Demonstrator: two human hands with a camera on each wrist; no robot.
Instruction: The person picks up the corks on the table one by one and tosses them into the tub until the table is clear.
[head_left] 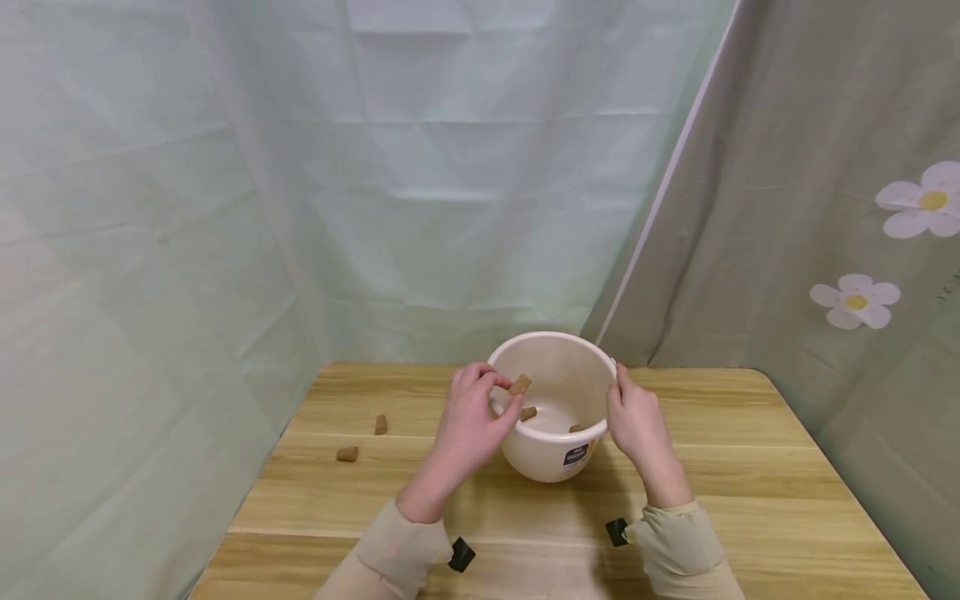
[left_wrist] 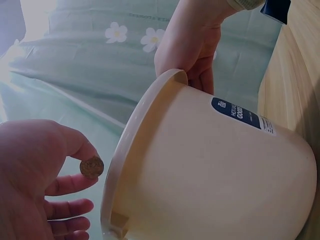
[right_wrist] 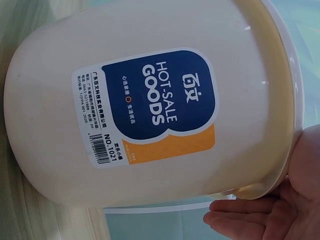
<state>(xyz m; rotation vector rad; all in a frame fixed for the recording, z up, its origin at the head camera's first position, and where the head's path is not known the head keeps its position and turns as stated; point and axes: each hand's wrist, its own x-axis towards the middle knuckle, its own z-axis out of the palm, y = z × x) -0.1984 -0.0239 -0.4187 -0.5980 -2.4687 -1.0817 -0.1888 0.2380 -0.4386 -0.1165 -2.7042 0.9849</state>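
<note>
A cream plastic bucket (head_left: 540,457) stands tilted toward me on the wooden table, its label (right_wrist: 160,105) on the front. My left hand (head_left: 472,418) pinches a tapered cork (head_left: 520,384) between thumb and index finger, at the left side of the bucket's mouth. From the left wrist view, the round end of that cork (left_wrist: 92,167) shows just outside the rim, with the other fingers spread loosely. On the opposite side my right hand (head_left: 640,419) grips the rim, its fingers (right_wrist: 240,220) on the outside below the edge. Inside lie a cork (head_left: 528,413) and another partly hidden cork (head_left: 576,428).
Two more corks lie on the table to the left, one cork (head_left: 381,424) farther back and one cork (head_left: 347,454) closer. Pale curtains (head_left: 480,192) hang behind and along both sides of the table (head_left: 315,517). A small black block sits at each wrist.
</note>
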